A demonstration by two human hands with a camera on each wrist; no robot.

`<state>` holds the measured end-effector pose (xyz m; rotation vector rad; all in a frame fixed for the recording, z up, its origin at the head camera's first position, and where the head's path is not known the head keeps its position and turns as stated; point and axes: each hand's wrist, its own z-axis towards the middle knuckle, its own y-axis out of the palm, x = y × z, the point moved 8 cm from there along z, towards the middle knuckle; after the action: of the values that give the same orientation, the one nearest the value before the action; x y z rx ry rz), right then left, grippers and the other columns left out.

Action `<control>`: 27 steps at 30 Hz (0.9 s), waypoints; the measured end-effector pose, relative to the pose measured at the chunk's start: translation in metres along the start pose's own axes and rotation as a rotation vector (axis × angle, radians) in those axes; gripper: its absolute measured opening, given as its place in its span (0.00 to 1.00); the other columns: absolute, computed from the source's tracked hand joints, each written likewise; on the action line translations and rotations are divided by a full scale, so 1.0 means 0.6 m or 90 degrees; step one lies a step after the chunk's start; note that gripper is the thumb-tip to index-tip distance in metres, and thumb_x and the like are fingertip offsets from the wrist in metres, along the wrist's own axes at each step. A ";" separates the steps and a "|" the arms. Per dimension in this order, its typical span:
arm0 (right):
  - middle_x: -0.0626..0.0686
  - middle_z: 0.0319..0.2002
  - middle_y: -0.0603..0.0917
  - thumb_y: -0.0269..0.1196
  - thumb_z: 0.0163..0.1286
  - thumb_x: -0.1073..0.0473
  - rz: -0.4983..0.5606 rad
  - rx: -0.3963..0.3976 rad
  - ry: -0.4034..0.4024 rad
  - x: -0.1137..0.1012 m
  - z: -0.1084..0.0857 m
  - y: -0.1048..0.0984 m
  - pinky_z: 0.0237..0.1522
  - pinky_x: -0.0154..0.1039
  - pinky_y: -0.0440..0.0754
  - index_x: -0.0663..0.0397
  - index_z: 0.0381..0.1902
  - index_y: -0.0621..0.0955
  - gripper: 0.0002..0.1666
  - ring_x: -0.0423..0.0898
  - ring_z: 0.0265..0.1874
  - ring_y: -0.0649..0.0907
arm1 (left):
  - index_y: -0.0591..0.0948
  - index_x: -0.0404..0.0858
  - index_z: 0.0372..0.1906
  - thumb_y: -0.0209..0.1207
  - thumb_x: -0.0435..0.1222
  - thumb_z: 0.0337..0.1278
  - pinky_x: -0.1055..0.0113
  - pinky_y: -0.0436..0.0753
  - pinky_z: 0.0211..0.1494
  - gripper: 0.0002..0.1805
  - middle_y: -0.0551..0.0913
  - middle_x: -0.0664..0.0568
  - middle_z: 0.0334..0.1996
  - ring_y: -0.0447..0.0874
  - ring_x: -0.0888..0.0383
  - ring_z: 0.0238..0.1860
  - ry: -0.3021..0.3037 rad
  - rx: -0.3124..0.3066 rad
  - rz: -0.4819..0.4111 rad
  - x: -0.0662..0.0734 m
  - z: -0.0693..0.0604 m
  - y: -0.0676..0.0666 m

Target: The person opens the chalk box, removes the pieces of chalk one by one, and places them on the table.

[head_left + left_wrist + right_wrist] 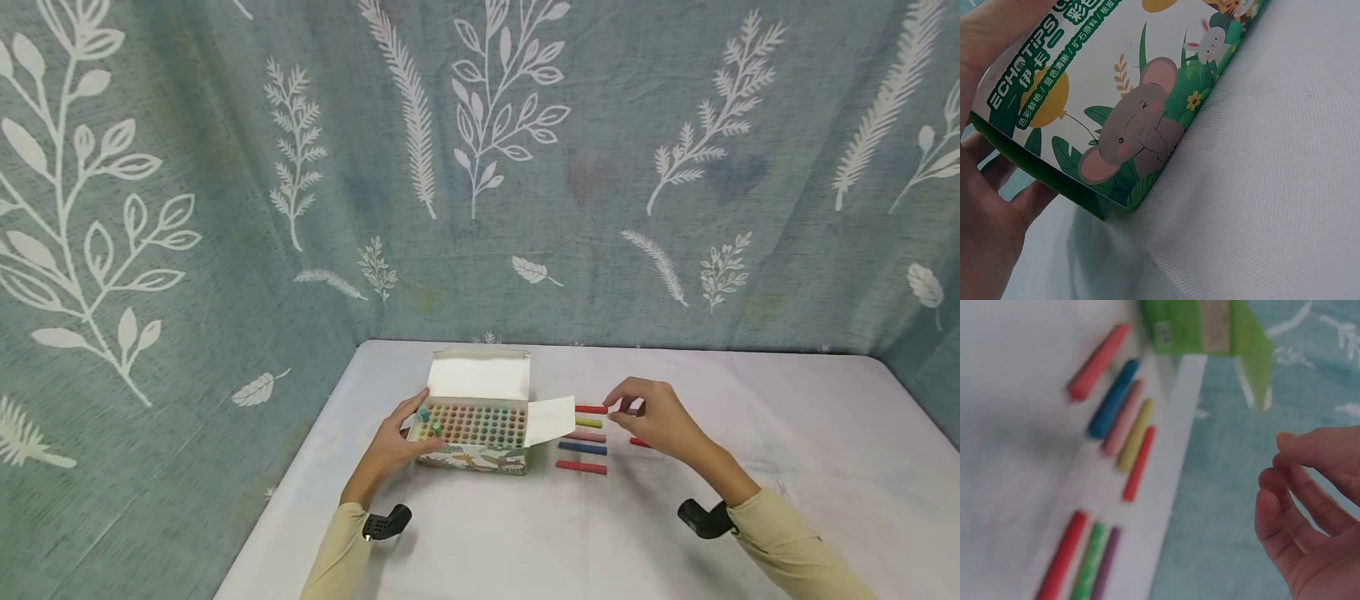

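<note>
My left hand (392, 442) grips the left end of an open chalk box (480, 460), thumb at the front and fingers behind. In the left wrist view the box's printed side (1141, 125) shows an elephant and a rabbit. Rows of round chalk ends fill the box; a teal stick (424, 414) and a green stick (437, 429) stand higher at its left. To the right, my right hand (654, 417) hovers over chalk sticks on the table, thumb and forefinger close together, with nothing seen between them. The right wrist view shows its other fingers loosely bent.
Beside the box lies a column of red (1099, 362), blue (1114, 399), pink (1123, 417) and yellow chalk (1135, 435). Red (1062, 556), green (1089, 562) and purple sticks (1106, 564) lie apart. The box's side flap (551, 421) sticks out rightward. A patterned curtain (480, 275) hangs behind.
</note>
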<state>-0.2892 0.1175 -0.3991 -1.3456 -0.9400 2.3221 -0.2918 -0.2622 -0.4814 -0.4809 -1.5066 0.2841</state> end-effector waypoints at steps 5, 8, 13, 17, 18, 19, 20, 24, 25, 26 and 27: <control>0.50 0.33 0.84 0.69 0.55 0.71 0.020 -0.014 -0.071 -0.055 0.034 0.017 0.26 0.34 0.80 0.56 0.34 0.85 0.08 0.41 0.29 0.80 | 0.56 0.45 0.74 0.72 0.38 0.45 0.44 0.60 0.67 0.51 0.53 0.43 0.72 0.49 0.43 0.71 0.003 -0.019 -0.004 0.033 -0.016 -0.002; 0.50 0.34 0.84 0.68 0.56 0.70 0.031 -0.034 -0.101 -0.080 0.052 0.032 0.26 0.34 0.79 0.55 0.34 0.85 0.08 0.42 0.30 0.80 | 0.55 0.45 0.74 0.72 0.39 0.45 0.46 0.61 0.67 0.52 0.53 0.44 0.72 0.50 0.44 0.71 0.000 -0.026 0.001 0.040 -0.021 -0.002; 0.49 0.34 0.83 0.68 0.57 0.69 0.041 -0.062 -0.133 -0.111 0.077 0.058 0.27 0.33 0.79 0.53 0.34 0.84 0.09 0.42 0.30 0.80 | 0.55 0.45 0.74 0.72 0.39 0.45 0.45 0.62 0.67 0.52 0.53 0.43 0.72 0.51 0.43 0.71 0.013 -0.027 0.006 0.041 -0.020 -0.001; 0.52 0.34 0.83 0.68 0.57 0.69 0.046 -0.081 -0.154 -0.133 0.095 0.079 0.27 0.33 0.79 0.57 0.35 0.84 0.08 0.43 0.31 0.80 | 0.55 0.44 0.74 0.73 0.40 0.44 0.44 0.61 0.67 0.53 0.54 0.43 0.72 0.50 0.43 0.71 0.017 -0.029 0.004 0.043 -0.020 -0.001; 0.53 0.35 0.83 0.68 0.57 0.70 0.046 -0.085 -0.159 -0.138 0.099 0.084 0.27 0.33 0.79 0.58 0.35 0.84 0.08 0.44 0.31 0.80 | 0.55 0.44 0.74 0.73 0.40 0.44 0.44 0.60 0.67 0.53 0.54 0.43 0.72 0.50 0.43 0.71 0.017 -0.029 0.001 0.044 -0.020 -0.001; 0.54 0.35 0.83 0.68 0.57 0.70 0.044 -0.090 -0.164 -0.142 0.103 0.089 0.27 0.32 0.79 0.58 0.35 0.84 0.08 0.44 0.31 0.81 | 0.55 0.45 0.74 0.73 0.40 0.44 0.44 0.60 0.67 0.53 0.53 0.43 0.72 0.50 0.43 0.71 0.015 -0.029 -0.005 0.035 -0.016 0.000; 0.54 0.35 0.83 0.68 0.57 0.70 0.045 -0.096 -0.166 -0.146 0.107 0.095 0.27 0.32 0.79 0.59 0.36 0.84 0.08 0.44 0.31 0.81 | 0.55 0.46 0.74 0.73 0.41 0.43 0.44 0.60 0.67 0.53 0.53 0.44 0.72 0.50 0.43 0.71 0.017 -0.026 -0.008 0.028 -0.013 0.000; 0.54 0.36 0.83 0.67 0.58 0.70 0.041 -0.123 -0.161 -0.159 0.121 0.119 0.28 0.31 0.78 0.58 0.37 0.83 0.08 0.45 0.32 0.81 | 0.57 0.54 0.73 0.74 0.43 0.42 0.45 0.60 0.67 0.53 0.54 0.49 0.72 0.50 0.46 0.71 0.014 -0.008 -0.014 -0.007 0.000 0.002; 0.54 0.36 0.83 0.67 0.58 0.70 0.040 -0.130 -0.156 -0.162 0.124 0.125 0.28 0.31 0.78 0.57 0.37 0.83 0.09 0.45 0.32 0.80 | 0.57 0.56 0.73 0.74 0.44 0.41 0.45 0.60 0.67 0.52 0.54 0.50 0.72 0.50 0.47 0.71 0.013 -0.003 -0.014 -0.016 0.004 0.002; 0.54 0.37 0.83 0.66 0.59 0.70 0.040 -0.139 -0.152 -0.166 0.127 0.132 0.29 0.31 0.78 0.58 0.38 0.83 0.08 0.45 0.32 0.80 | 0.57 0.57 0.73 0.74 0.44 0.41 0.45 0.61 0.67 0.52 0.54 0.51 0.72 0.51 0.47 0.71 0.015 0.000 -0.010 -0.016 0.003 0.002; 0.54 0.37 0.83 0.66 0.59 0.70 0.042 -0.147 -0.150 -0.169 0.129 0.138 0.30 0.32 0.78 0.58 0.38 0.83 0.08 0.45 0.33 0.80 | 0.57 0.58 0.73 0.74 0.45 0.41 0.45 0.60 0.67 0.52 0.55 0.51 0.72 0.51 0.47 0.71 0.015 0.002 -0.007 -0.016 0.003 0.002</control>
<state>-0.2975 -0.0296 -0.3608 -1.2188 -1.2887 2.5255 -0.2940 -0.2652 -0.4906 -0.4716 -1.4861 0.2705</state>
